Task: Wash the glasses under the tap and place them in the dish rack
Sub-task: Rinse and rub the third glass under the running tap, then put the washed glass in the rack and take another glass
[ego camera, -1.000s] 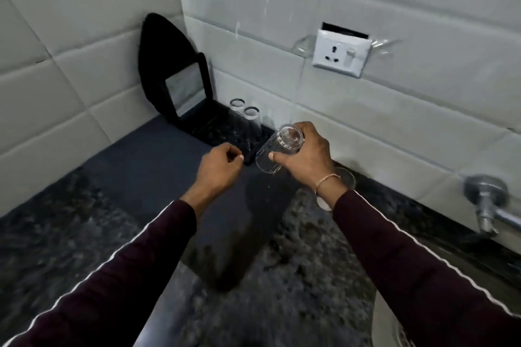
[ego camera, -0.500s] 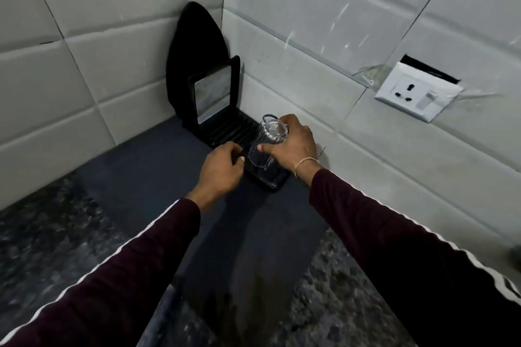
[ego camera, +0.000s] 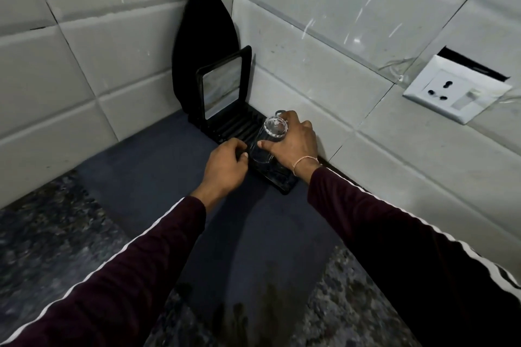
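My right hand (ego camera: 293,144) grips a clear glass (ego camera: 267,141), turned upside down, thumb on its near side and fingers over the far side. The glass stands on or just above the black ribbed dish rack (ego camera: 236,127) that lies along the back wall. Part of another glass rim (ego camera: 279,112) shows behind my fingers. My left hand (ego camera: 225,167) rests with curled fingers on the rack's near edge, just left of the glass.
A black-framed panel (ego camera: 222,90) stands upright at the rack's far end, with a black pointed board (ego camera: 205,48) behind it in the tiled corner. A dark mat (ego camera: 158,177) covers the speckled stone counter (ego camera: 42,228). A white wall socket (ego camera: 454,90) sits at the right.
The glass moved from near the tap side left to the rack and came down onto it, now upside down. My left hand moved with it to the rack's edge. The view swung left.
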